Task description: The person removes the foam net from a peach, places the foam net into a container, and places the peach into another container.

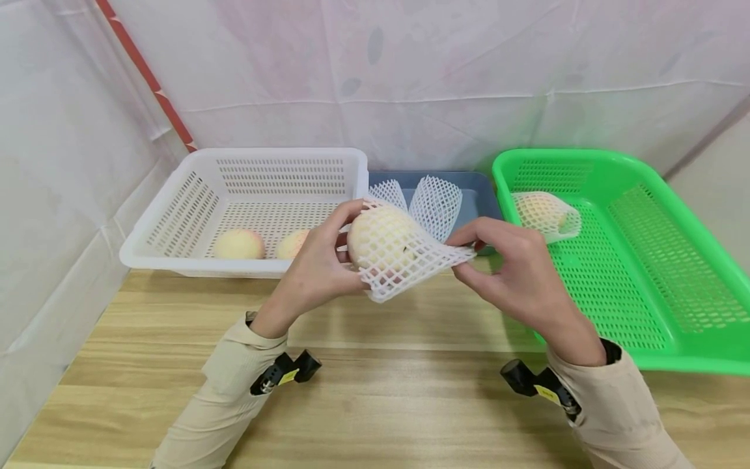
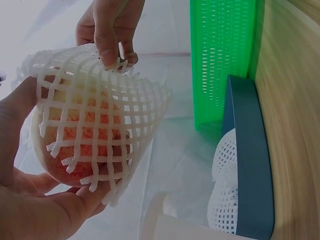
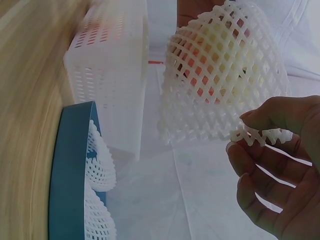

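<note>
A pale peach [image 1: 377, 240] with a red blush sits partly inside a white foam net sleeve [image 1: 418, 267], held up above the table. My left hand [image 1: 319, 260] grips the peach from its left side, the fingers and thumb curled round it and the sleeve's edge. With thumb and fingertips my right hand [image 1: 515, 277] pinches the narrow far end of the sleeve, which is drawn out to the right. In the left wrist view the red side of the peach [image 2: 82, 135] shows through the mesh. The right wrist view has the pinched sleeve end [image 3: 257, 136] close up.
At the left stands a white basket [image 1: 176, 264] with two peaches [image 1: 239, 245] in view. Behind the hands, a blue-grey tray [image 1: 477, 195] holds foam net sleeves [image 1: 436, 205]. To the right is a green basket [image 1: 697, 361] with a sleeved peach [image 1: 545, 215] in it.
</note>
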The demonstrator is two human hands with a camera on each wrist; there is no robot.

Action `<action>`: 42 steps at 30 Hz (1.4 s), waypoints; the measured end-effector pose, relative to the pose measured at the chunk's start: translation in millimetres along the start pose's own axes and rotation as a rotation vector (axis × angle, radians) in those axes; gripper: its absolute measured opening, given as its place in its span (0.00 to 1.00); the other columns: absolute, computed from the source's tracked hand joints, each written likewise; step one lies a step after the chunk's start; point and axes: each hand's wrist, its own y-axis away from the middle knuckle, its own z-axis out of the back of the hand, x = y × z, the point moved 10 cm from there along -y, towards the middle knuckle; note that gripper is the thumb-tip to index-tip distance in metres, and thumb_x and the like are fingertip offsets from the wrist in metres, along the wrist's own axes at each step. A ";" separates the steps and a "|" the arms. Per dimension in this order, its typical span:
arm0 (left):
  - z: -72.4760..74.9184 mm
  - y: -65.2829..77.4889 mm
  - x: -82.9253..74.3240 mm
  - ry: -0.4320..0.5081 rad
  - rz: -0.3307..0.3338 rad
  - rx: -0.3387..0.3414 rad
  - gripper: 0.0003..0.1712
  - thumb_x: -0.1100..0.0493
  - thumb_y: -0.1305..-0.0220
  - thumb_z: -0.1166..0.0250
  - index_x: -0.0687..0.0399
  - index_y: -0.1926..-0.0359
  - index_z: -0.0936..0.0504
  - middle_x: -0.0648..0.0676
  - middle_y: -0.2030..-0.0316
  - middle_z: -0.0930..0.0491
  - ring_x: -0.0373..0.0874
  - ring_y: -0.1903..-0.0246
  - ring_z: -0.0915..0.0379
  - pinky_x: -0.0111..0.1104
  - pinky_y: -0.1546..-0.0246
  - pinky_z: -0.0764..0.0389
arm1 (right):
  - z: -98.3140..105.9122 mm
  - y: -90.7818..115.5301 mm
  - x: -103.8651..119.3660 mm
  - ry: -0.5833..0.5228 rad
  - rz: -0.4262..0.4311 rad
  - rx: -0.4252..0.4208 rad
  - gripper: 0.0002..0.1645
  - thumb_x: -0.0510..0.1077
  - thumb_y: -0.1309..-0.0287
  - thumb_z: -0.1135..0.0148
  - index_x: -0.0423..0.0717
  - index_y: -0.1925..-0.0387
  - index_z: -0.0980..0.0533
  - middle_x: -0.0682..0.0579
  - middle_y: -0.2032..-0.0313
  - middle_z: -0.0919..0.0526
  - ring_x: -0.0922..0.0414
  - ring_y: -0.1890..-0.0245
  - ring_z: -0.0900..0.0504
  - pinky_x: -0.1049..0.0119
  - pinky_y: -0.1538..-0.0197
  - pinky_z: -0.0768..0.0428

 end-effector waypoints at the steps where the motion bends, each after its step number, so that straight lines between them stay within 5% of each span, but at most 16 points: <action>1: 0.4 0.0 0.1 -0.002 0.002 -0.002 0.50 0.73 0.62 0.24 0.58 0.35 0.35 0.60 0.42 0.31 0.55 0.50 0.24 0.38 0.55 0.18 | 0.1 0.0 -0.2 0.002 -0.002 0.000 0.17 0.24 0.62 0.34 0.44 0.69 0.19 0.58 0.70 0.17 0.65 0.71 0.24 0.79 0.63 0.27; 42: 11.2 0.3 -5.0 -0.005 -0.012 -0.035 0.46 0.75 0.61 0.28 0.52 0.37 0.31 0.54 0.44 0.30 0.52 0.54 0.23 0.37 0.60 0.16 | 10.8 0.8 -7.9 0.082 -0.058 -0.016 0.14 0.25 0.61 0.33 0.40 0.69 0.18 0.56 0.71 0.16 0.66 0.72 0.25 0.81 0.64 0.29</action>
